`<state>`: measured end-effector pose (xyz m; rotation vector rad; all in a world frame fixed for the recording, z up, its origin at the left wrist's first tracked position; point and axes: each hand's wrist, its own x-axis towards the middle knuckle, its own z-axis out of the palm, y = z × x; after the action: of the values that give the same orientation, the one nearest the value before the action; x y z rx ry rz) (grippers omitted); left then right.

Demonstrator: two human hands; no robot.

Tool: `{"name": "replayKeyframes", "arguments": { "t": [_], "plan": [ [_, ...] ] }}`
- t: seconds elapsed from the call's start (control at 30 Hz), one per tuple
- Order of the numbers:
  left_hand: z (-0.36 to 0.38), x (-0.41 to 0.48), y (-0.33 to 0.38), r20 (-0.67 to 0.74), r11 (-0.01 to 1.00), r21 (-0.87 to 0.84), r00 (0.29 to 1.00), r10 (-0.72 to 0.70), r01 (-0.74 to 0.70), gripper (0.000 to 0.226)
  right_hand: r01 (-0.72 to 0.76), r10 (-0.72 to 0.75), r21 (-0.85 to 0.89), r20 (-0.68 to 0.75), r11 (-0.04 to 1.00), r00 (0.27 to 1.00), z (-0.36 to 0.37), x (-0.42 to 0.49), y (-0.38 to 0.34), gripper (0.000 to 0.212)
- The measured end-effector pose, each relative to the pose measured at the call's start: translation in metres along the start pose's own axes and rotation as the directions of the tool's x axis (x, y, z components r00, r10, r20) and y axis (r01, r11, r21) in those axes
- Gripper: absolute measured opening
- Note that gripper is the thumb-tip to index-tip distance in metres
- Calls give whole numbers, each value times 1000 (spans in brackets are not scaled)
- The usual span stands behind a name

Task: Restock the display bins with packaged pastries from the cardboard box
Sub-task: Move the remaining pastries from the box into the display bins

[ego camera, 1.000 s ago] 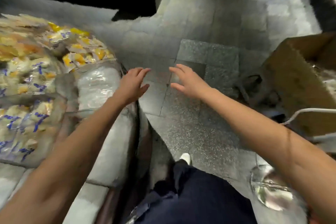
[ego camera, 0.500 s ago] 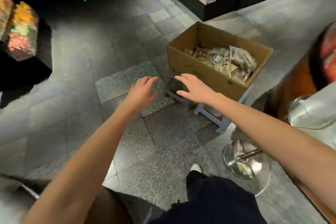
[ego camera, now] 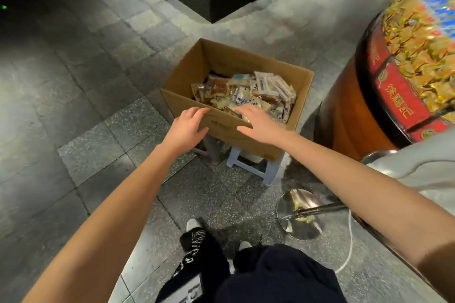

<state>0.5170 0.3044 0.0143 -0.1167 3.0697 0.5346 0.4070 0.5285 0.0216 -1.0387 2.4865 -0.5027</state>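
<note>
Round display bin [ego camera: 398, 86] noted at right, heaped with wrapped goods. Cardboard box [ego camera: 258, 141] seated on small stool [ego camera: 268, 170], open-topped, part filled. Packaged pastries [ego camera: 246, 93] piled loose inside. Left hand [ego camera: 187, 128] held at near rim, fingers relaxed, nothing gripped. Right hand [ego camera: 261, 125] spread over near rim, empty. Recommended: both hands lowered together, handful scooped from top of heap, wrappers not crushed, box not pushed off stool.
</note>
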Motion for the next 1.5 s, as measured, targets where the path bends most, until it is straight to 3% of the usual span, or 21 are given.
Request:
{"name": "replayKeyframes", "arguments": {
  "t": [0.33,0.63,0.97,1.2,1.5],
  "plan": [
    [0,142,-87,160,999,-42,987,12,-5,57,-206,206,55,9,977,979,2,126,30,58],
    [-11,263,-159,301,995,-29,948,101,-96,56,-380,387,167,-8,910,922,-6,226,38,59],
    [36,344,-187,404,982,-125,897,179,-139,58,-521,532,189,-10,832,847,11,297,88,56],
    [77,404,-198,437,985,-133,886,156,-108,56,-526,535,191,6,828,845,25,346,139,55],
    [126,478,-208,463,987,-14,874,150,-162,53,-407,406,53,25,912,913,33,410,214,64]
  ]
}}
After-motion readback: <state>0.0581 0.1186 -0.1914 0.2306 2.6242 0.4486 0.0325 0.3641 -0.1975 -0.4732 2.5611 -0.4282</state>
